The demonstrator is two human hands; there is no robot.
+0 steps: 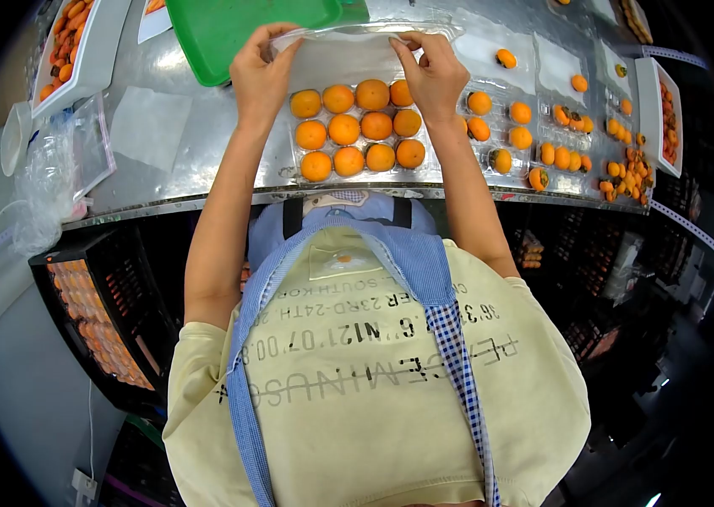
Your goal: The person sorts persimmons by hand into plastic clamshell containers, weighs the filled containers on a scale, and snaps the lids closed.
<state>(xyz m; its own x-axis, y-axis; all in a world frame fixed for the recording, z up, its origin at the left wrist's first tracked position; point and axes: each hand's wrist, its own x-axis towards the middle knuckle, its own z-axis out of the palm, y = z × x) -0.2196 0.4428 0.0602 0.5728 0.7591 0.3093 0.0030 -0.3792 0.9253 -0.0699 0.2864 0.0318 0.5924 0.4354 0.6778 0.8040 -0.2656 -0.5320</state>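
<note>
A clear plastic fruit box point(296, 160) lies open on the metal table in front of me. Orange persimmons point(344, 129) fill it in three rows, with their smooth sides up. Its clear lid point(365, 32) stands raised at the far side, and a whitish sheet point(336, 61) shows against it. My left hand point(259, 80) pinches the lid near its left corner. Toward the right corner, my right hand point(433, 78) has thumb and fingers closed on the same edge, just above the back row of fruit.
More clear boxes with persimmons point(521, 112) line the table on the right, several with white sheets. A green tray point(213, 38) lies behind my left hand. White bins of fruit stand at far left point(103, 51) and far right point(670, 118). Black crates point(112, 304) stand below.
</note>
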